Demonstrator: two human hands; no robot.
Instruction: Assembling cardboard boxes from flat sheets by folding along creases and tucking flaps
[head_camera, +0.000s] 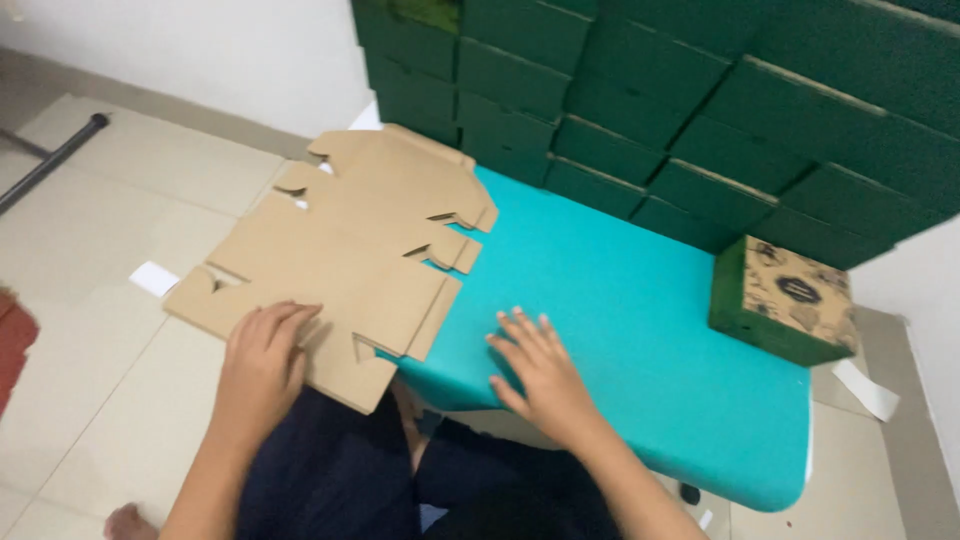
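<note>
A: What are the fingers doing?

B: Fingers of the left hand (262, 362) lie flat and spread on the near edge of the flat cardboard blank (345, 255). They press it and grip nothing. The right hand (535, 368) rests open on the teal bench (650, 330), also holding nothing.

A: Where does the blank lie?

B: It lies on the left end of the bench and hangs over the floor. Its long axis runs away from the person, up-right. The left hand is nearer; the right is just beside its edge.

A: And farther out?

B: A folded green box (785, 300) stands on the right, before a stack of green boxes (680, 100).
</note>
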